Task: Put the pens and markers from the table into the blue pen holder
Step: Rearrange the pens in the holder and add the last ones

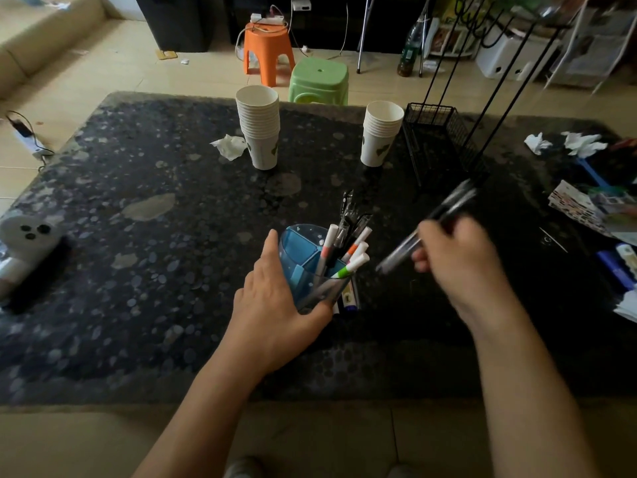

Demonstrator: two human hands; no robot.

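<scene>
The fingers (422, 262) of the right hand (458, 267) are curled shut around a small bunch of pens (427, 229), slim and clear-barrelled with dark ends, blurred so that their number cannot be told. The bunch is held slantwise in the air, its lower tips pointed down toward the blue pen holder (298, 257), just to the right of it and not touching.

The left hand (272, 305) is spread around the holder's near left side, thumb along the rim and fingers wrapped under the front wall, so the holder is gripped and steadied on the table (155, 270).

The holder is seen to be a round cup of translucent blue plastic, split by inner walls into compartments. In its right compartment a cluster of markers (348, 260) is packed: white barrels with orange and green bands, leaning rightward, with darker clear pens standing taller behind them.

The tabletop is dark, glossy and speckled like stone. Farther back, two stacks of white paper cups (258, 125) are stood, with a crumpled tissue (230, 146) beside the left stack and a black wire-mesh basket (434, 139) at the right.
</scene>
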